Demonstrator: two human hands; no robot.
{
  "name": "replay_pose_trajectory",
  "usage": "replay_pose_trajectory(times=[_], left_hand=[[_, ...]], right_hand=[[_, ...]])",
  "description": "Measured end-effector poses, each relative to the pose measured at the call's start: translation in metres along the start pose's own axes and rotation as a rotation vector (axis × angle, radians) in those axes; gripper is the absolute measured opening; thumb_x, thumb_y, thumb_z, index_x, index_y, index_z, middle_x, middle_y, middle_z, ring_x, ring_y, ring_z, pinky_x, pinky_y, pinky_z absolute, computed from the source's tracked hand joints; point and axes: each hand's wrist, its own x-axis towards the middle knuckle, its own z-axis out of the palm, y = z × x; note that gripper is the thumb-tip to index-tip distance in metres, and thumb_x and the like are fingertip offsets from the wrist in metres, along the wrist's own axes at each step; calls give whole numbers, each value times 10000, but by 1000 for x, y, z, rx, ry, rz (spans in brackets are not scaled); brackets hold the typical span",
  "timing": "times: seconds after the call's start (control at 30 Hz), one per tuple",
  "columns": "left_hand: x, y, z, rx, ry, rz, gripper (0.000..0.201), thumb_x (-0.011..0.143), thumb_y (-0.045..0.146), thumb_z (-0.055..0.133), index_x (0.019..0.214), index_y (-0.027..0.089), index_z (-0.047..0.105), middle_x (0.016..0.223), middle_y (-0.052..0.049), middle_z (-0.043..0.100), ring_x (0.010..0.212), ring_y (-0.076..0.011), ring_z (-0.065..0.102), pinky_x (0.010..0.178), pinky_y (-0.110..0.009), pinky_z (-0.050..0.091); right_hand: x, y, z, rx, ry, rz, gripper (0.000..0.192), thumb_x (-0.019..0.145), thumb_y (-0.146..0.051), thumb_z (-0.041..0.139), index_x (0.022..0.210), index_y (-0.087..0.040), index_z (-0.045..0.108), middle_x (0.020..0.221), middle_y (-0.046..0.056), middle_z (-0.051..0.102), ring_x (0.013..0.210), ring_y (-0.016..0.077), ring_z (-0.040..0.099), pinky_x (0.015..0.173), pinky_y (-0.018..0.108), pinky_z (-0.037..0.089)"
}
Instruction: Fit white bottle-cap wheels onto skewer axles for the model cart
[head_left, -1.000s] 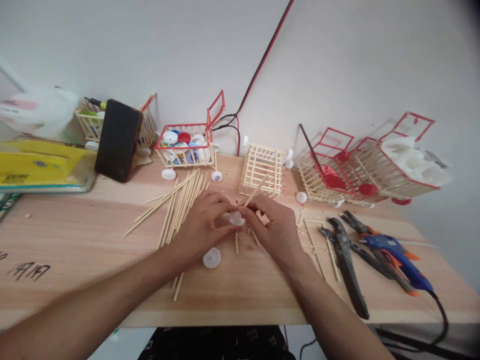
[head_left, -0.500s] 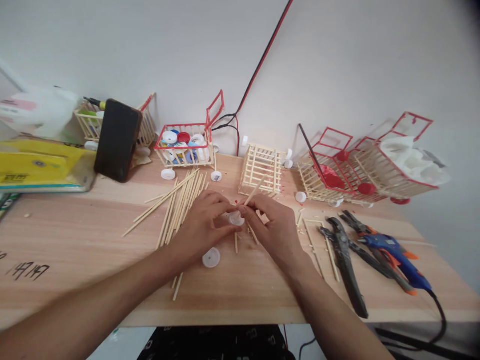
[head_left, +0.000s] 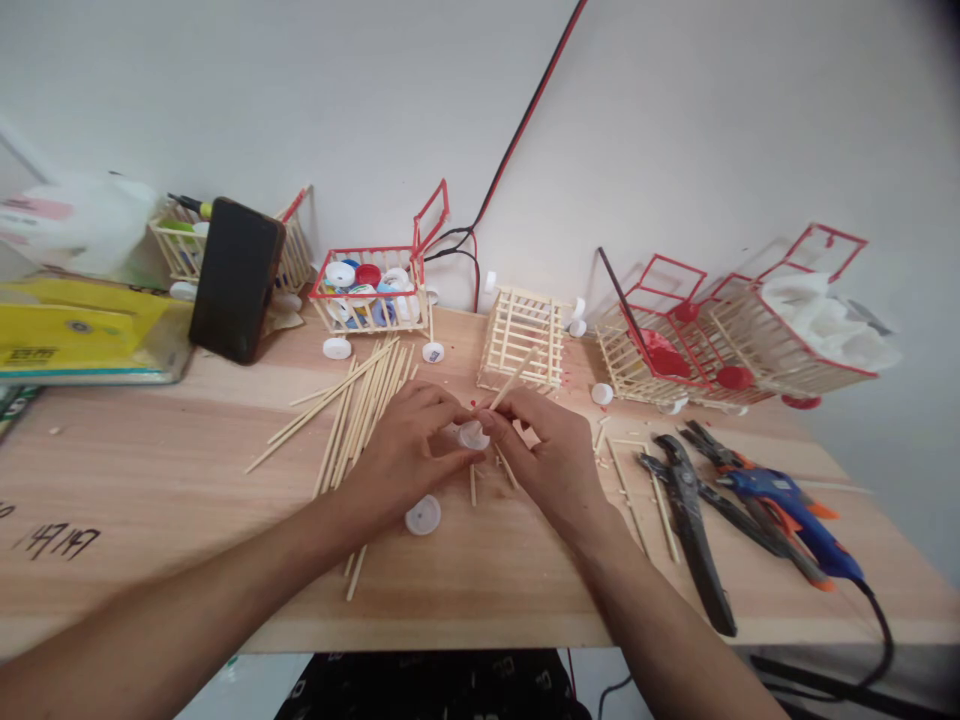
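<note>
My left hand point(head_left: 412, 440) is closed around the edge of a clear plastic bottle cap point(head_left: 473, 436), held just above the table. Between the thumb and fingers of my right hand point(head_left: 551, 445) is a thin wooden stick point(head_left: 513, 378), slanting up and away. Its lower end meets the cap, though my fingertips hide the contact. A second translucent cap point(head_left: 423, 515) lies on the table below my left hand. Beyond my hands stands a small stick-built basket point(head_left: 523, 340) with white caps as wheels. Loose sticks point(head_left: 352, 420) are fanned out under and beside my left hand.
A cart full of caps point(head_left: 371, 290) and a phone point(head_left: 236, 280) stand at the back left. Carts with red handles point(head_left: 660, 350) line the back right. Black cutters point(head_left: 694, 530) and a blue glue gun point(head_left: 795, 515) lie right. A yellow packet point(head_left: 82, 325) is far left.
</note>
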Motion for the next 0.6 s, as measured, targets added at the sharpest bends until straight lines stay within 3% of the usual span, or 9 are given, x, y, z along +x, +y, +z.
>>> replay_pose_trajectory(times=[0.6], left_hand=[[-1,1,0,11,-18,-8,225,743,325,702,925,203,650,928,-23,620,940,-195,519,845,-350,403]], right_hand=[[-1,1,0,4,-4,-3,164,885,-259,529,751,-192,596,723,4,619,663,124,524,635,256,384]])
